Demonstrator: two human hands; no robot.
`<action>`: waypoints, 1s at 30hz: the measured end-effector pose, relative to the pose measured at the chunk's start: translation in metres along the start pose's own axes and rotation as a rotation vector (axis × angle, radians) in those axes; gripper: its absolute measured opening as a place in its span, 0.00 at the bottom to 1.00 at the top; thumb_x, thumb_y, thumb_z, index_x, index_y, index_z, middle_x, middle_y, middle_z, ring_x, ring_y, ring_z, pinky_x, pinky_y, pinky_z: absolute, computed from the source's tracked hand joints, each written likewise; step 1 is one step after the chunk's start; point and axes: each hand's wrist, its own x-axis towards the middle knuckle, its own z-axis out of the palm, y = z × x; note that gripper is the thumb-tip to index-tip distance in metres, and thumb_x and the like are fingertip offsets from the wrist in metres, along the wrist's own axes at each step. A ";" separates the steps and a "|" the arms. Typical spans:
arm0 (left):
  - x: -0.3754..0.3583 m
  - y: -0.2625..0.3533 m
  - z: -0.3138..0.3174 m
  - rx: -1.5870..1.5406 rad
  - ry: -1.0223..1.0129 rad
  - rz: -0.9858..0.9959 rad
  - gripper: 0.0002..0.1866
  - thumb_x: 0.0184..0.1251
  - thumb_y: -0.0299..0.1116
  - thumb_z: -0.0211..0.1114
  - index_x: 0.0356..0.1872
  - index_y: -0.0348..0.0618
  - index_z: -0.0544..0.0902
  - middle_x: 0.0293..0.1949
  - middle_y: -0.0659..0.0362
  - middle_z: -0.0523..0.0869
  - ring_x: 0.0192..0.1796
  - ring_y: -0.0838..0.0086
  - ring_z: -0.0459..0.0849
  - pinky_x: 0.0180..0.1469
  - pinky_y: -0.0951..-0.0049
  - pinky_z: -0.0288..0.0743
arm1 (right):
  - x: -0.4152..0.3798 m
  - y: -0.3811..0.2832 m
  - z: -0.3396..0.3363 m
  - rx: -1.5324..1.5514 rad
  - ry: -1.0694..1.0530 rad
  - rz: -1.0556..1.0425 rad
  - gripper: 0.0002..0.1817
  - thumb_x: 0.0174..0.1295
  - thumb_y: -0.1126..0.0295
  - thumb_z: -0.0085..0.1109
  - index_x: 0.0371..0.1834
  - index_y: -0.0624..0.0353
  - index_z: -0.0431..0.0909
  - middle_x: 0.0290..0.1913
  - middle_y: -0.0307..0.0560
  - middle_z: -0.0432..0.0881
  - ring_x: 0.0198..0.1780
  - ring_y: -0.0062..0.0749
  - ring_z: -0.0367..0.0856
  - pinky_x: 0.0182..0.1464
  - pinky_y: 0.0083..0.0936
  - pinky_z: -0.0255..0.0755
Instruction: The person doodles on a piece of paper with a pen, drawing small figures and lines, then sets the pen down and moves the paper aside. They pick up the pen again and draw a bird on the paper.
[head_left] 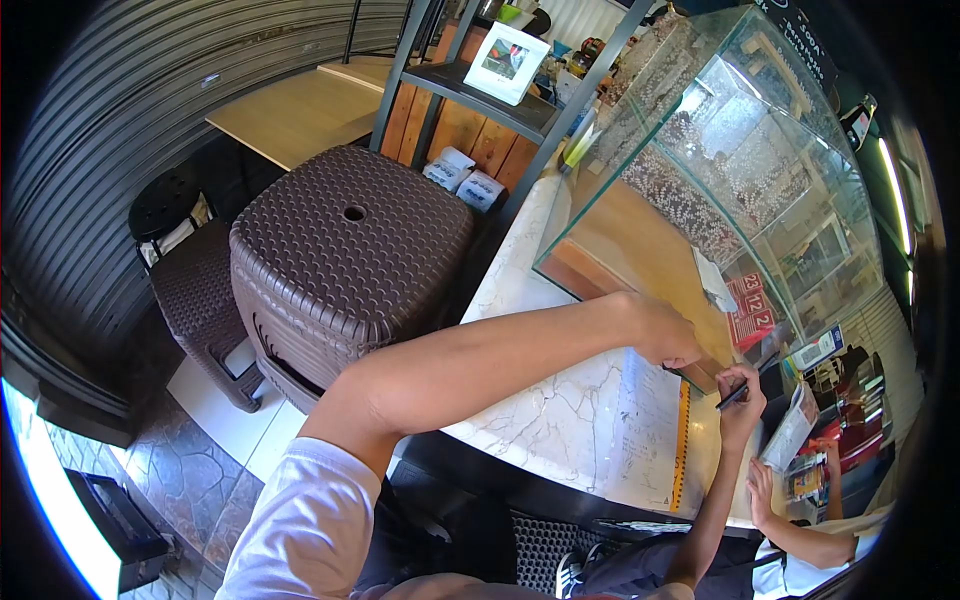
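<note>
My left hand (662, 332) is at the wooden base of the glass display case (690, 180), its fingers curled in; what they hold, if anything, is hidden. To its right, my right hand (741, 388) grips a black pen (733, 396) close to the wooden edge. Below both hands a notebook (645, 435) with handwriting and an orange spiral-side strip lies on the marble counter (550, 425). A red number card (750, 312) stands just above my right hand.
A brown woven stool (350, 240) stands left of the counter. Behind it are a shelf (480, 95) with a framed picture and a wooden table (300, 115). At the lower right, another person's hand (762, 492) is near papers and packets.
</note>
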 end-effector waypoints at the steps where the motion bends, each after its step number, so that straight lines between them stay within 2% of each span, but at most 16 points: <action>1: 0.000 0.000 -0.001 0.000 0.001 -0.001 0.07 0.61 0.27 0.64 0.40 0.49 0.81 0.36 0.55 0.87 0.41 0.56 0.86 0.39 0.54 0.76 | 0.000 0.001 0.000 -0.003 0.009 0.000 0.17 0.54 0.89 0.70 0.43 0.62 0.78 0.34 0.38 0.82 0.27 0.17 0.65 0.30 0.16 0.61; 18: 0.001 -0.002 0.001 -0.007 -0.007 0.012 0.07 0.61 0.27 0.64 0.40 0.48 0.80 0.36 0.55 0.86 0.41 0.56 0.86 0.39 0.54 0.75 | 0.001 -0.005 -0.002 -0.046 -0.034 -0.030 0.15 0.56 0.88 0.69 0.44 0.62 0.80 0.34 0.39 0.81 0.26 0.17 0.64 0.29 0.17 0.61; 30: 0.000 0.000 -0.001 -0.003 -0.009 -0.001 0.07 0.61 0.27 0.64 0.40 0.48 0.80 0.36 0.54 0.86 0.42 0.55 0.86 0.39 0.53 0.75 | 0.002 -0.013 -0.002 -0.064 -0.048 -0.013 0.14 0.55 0.88 0.69 0.41 0.60 0.81 0.26 0.36 0.69 0.25 0.19 0.62 0.28 0.18 0.57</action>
